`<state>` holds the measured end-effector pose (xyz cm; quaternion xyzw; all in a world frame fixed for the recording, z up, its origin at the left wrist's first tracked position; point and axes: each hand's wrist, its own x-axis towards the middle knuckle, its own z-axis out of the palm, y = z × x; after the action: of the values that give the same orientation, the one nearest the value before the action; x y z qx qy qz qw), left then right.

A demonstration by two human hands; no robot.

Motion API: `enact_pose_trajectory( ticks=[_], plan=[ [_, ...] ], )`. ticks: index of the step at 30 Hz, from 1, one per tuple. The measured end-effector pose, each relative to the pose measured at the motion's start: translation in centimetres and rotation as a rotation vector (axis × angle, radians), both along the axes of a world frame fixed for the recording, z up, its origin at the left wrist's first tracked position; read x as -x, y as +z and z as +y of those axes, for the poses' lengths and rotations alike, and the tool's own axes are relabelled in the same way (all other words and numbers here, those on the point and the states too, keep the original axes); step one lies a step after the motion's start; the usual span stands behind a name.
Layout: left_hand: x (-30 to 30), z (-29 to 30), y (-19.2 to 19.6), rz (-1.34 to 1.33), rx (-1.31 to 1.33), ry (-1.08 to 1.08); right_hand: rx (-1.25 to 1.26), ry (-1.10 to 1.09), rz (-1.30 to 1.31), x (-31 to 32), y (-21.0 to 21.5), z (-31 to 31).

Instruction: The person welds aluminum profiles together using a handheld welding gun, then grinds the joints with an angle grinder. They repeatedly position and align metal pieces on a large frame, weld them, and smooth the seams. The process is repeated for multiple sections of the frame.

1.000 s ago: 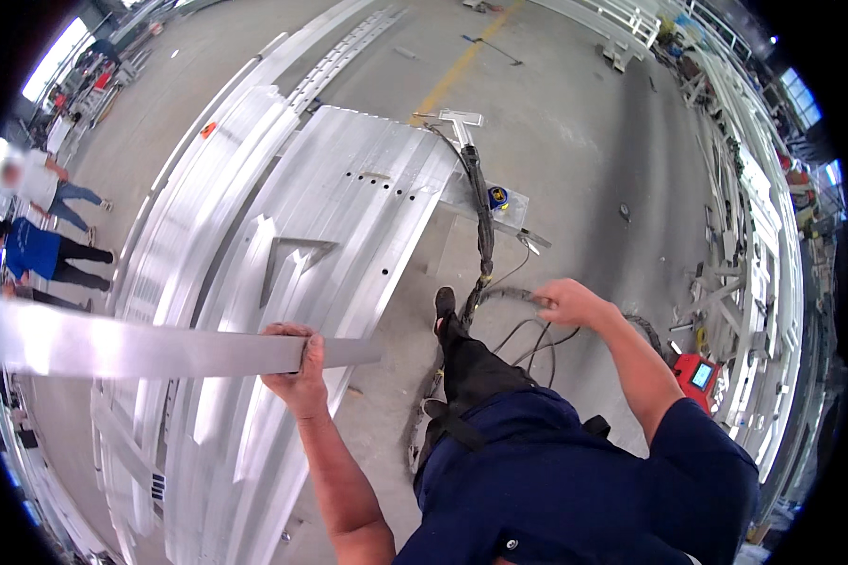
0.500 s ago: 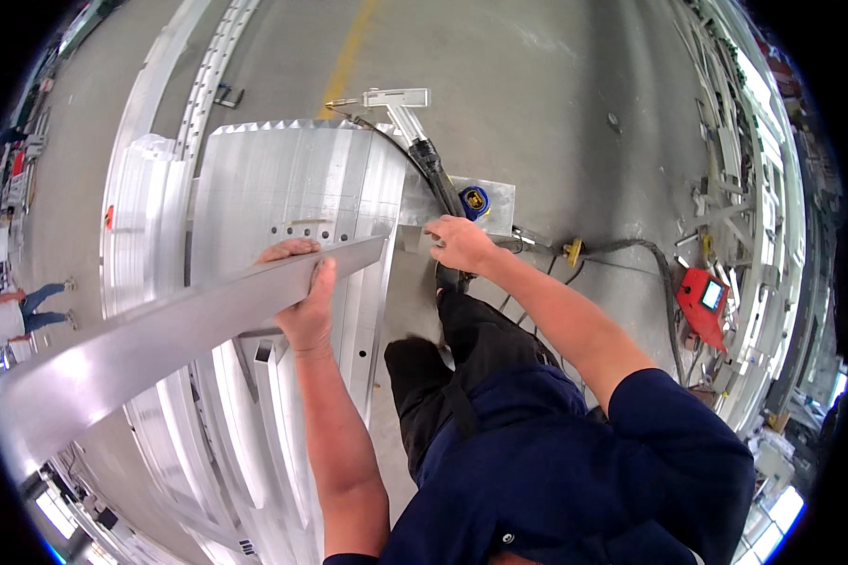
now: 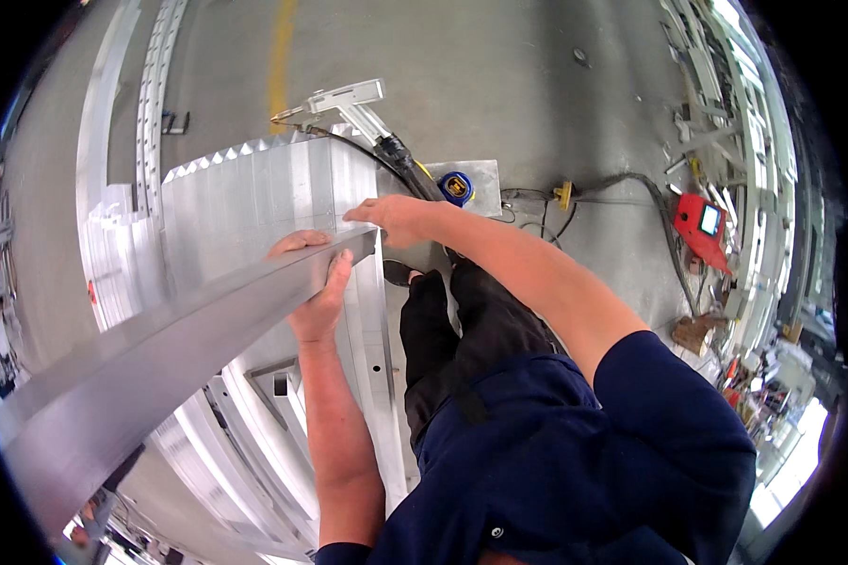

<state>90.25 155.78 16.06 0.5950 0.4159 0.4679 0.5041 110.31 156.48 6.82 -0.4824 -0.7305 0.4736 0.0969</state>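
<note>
A long grey metal bar point(image 3: 174, 353) with flat faces slants from the lower left up to its end near the middle of the picture. My left hand point(image 3: 318, 297) is closed around it close to that end, thumb on the near face and fingers over the far edge. At the bar's end is my right hand point(image 3: 400, 222), fingers stretched to the left above it. Whether they touch the bar, and what lies under the palm, is hidden. Beneath both hands spreads a stack of silvery metal profiles point(image 3: 245, 202) with a toothed far edge.
A welding torch point(image 3: 358, 108) with a black cable lies at the stack's far right corner. Beside it a blue tape measure point(image 3: 456, 188) sits on a metal plate point(image 3: 486, 179). Further right are a red box with a screen point(image 3: 700, 231), a hose point(image 3: 655, 193) and piled metal lengths point(image 3: 754, 160).
My right hand has moved left, from beyond the bar's end to over it. The bar has swung slightly, its far left part now lower in view. The view has shifted, and my feet have moved.
</note>
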Motion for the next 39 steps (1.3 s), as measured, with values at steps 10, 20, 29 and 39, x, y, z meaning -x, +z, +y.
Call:
enact_pose_trajectory(
  ticks=[10,20,29,39],
  plan=[
    [-0.7,-0.2,12.3,-0.118,0.041,0.262,0.002,0.36,0.033,2.3,-2.5,3.8],
    [-0.8,-4.2,12.1,0.004,-0.009,0.388,-0.018,0.502,-0.097,2.9,-4.5,4.9],
    [-0.6,-4.7,11.5,0.151,-0.302,0.438,0.064,0.565,-0.049,1.9,-4.4,5.7],
    [1.7,-6.2,6.8,0.192,-0.267,0.448,0.293,0.503,0.074,1.8,-6.1,6.6]
  ],
)
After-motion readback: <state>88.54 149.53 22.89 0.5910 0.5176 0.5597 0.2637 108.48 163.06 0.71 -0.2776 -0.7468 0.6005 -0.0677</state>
